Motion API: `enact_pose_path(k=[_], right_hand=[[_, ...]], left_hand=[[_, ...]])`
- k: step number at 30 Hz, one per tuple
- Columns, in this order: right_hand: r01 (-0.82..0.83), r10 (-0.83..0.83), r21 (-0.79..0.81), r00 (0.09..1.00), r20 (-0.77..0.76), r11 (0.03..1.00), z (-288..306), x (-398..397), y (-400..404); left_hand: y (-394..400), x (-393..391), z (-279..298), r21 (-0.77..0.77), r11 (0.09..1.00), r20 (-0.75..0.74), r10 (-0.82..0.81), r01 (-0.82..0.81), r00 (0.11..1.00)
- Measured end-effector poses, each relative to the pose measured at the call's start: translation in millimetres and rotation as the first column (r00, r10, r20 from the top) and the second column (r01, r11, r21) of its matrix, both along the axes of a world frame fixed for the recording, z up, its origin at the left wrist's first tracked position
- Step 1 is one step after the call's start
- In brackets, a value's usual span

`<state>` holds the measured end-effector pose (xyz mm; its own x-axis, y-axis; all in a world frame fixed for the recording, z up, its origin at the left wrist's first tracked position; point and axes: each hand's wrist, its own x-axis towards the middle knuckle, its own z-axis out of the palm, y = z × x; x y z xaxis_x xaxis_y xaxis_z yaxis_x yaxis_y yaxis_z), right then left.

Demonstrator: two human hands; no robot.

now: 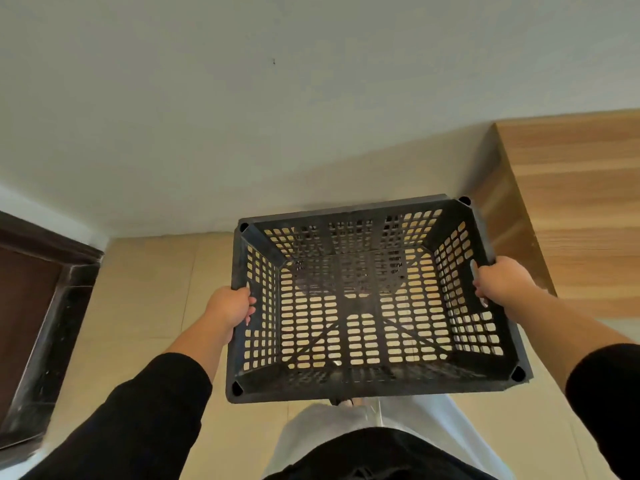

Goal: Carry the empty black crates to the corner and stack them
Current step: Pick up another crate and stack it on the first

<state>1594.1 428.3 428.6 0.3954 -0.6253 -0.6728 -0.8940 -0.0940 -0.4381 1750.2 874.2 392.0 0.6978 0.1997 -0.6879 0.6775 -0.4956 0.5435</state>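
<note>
An empty black crate [367,382] with slotted walls and floor hangs in the air in front of me, above the beige floor tiles. My left hand [230,308] grips the rim of its left wall, fingers curled over the edge. My right hand [504,280] grips the right wall at the handle slot. The crate is open side up, tilted slightly, its far edge close to the white wall. Through the slots only floor shows below it.
A white wall [242,116] runs across ahead and meets a wooden cabinet side [571,209] at the right, forming a corner. A dark brown door frame [52,306] stands at the left. Beige floor tiles [138,306] lie below.
</note>
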Motion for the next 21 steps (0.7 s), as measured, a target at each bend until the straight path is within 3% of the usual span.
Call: enact_pose_path(k=[7, 15, 21], right_hand=[[0.067, -0.065, 0.062, 0.997, -0.03, 0.996, -40.1, 71.9, -38.8], [0.045, -0.037, 0.077, 0.995, -0.094, 0.996, -91.4, 152.8, -81.7], [0.013, 0.001, 0.105, 0.991, -0.135, 0.994, -149.9, 204.8, -102.4]], left_hand=[[-44.1, 92.2, -22.9, 0.041, 0.998, -0.023, -0.056, 0.057, 0.998], [-91.2, 164.4, -64.1, 0.087, 0.996, -0.046, 0.01, -0.006, 0.999], [-106.1, 216.3, -125.5, 0.11, 0.994, -0.072, 0.035, -0.027, 0.997]])
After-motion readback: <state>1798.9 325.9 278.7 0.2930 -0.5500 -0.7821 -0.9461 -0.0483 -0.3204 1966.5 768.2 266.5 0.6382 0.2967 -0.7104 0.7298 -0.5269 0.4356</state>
